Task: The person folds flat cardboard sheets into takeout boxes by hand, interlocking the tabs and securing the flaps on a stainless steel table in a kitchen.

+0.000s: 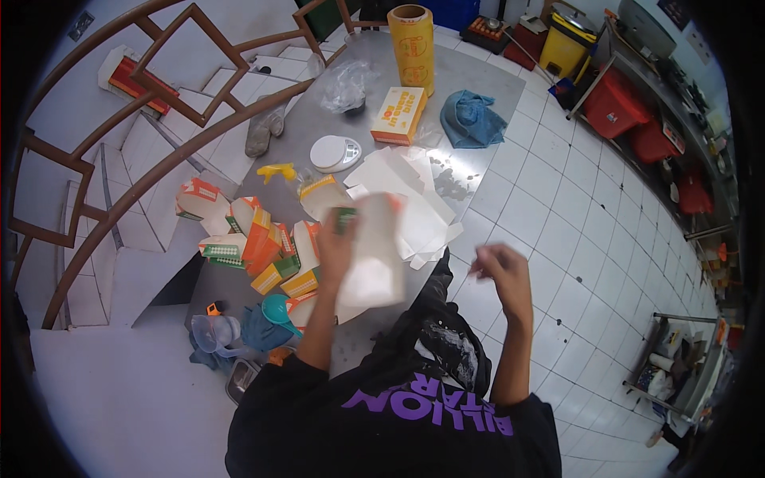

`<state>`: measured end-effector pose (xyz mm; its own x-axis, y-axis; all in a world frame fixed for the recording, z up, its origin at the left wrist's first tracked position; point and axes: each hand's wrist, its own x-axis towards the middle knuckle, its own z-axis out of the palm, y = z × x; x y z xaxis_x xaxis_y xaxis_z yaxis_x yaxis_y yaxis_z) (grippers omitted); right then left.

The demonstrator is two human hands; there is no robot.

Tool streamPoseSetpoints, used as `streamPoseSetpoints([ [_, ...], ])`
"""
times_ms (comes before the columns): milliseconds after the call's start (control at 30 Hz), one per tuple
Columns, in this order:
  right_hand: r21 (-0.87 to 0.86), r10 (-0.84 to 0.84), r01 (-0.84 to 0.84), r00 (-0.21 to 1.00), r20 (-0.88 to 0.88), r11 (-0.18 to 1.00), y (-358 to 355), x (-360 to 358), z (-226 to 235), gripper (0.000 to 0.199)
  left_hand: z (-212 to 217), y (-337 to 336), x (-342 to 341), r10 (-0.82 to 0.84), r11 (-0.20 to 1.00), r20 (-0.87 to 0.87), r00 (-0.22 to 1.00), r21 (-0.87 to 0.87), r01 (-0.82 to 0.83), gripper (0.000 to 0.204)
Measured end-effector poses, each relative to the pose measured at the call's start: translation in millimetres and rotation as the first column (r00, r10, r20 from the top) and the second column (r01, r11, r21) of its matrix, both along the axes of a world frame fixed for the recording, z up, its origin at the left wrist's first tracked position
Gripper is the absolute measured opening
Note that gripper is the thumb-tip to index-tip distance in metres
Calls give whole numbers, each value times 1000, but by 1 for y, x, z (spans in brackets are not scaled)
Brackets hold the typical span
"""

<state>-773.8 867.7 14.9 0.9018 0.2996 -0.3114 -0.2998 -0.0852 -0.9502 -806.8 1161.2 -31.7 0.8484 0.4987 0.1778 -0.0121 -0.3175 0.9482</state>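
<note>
My left hand (336,256) is closed on the edge of a white paper food carton (373,267), which is blurred by motion above the metal table. To the right of the table, my right hand (504,271) is raised with its fingers loosely bent and slightly apart, and nothing shows in it. Several folded orange, yellow and green food cartons (263,241) lie heaped left of my left hand. Beyond the held carton is a stack of flat white carton blanks (410,199), partly covered by it.
On the table (470,72) are a white kitchen scale (335,153), a yellow-orange box (398,115), a tall yellow film roll (411,48), a blue cloth (472,119) and a teal scoop (279,312). A brown railing (183,151) curves along the left. Shelves with red tubs (617,102) stand right.
</note>
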Motion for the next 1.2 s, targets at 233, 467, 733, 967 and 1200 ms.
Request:
streamPoseSetpoints([
  [233, -623, 120, 171, 911, 396, 763, 72, 71, -166, 52, -7, 127, -33, 421, 907, -33, 907, 17, -420, 45],
  [467, -828, 224, 25, 958, 181, 560, 101, 82, -162, 47, 8, 65, -37, 574, 681, 202, 794, 421, -599, 42],
  [733, -664, 410, 513, 528, 744, 544, 106, 86, -154, 27, -14, -14, -10, 161, 960, -48, 986, 238, -145, 25],
  [967, -334, 26, 217, 805, 593, 917, 113, 79, -113, 20, -25, -34, -1, 28, 998, -185, 982, 56, -17, 36],
  [1200, 160, -151, 142, 987, 49, 977, 35, 34, -26, 27, 6, -27, 8, 62, 830, 5, 998, -555, -49, 64],
])
